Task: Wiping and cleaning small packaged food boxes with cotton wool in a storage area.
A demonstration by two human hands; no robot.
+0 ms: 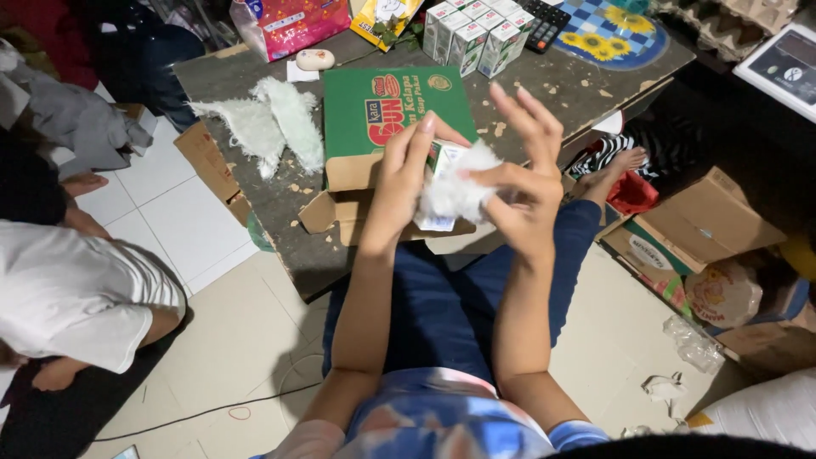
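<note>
Left hand (399, 183) fingers closed around small carton (440, 161), held above bench (255, 204) near edge. Right hand (523, 183) pinches white rag (455, 194) against carton, upper fingers splayed. Green cardboard box (395, 110) behind, contents hidden; matching cartons (472, 34) grouped at far side.

Item, my left hand (404, 174): forearm rising bare from near to far, wrist straight, fingers curled closed in a grip with the thumb tucked toward the right. Item, my right hand (523, 174): forearm bare, angled in from the near right, thumb and forefinger pinched together toward the left, the other three fingers fanned upward and apart. Both hands sit just beside each other at centre, elbows bent.
</note>
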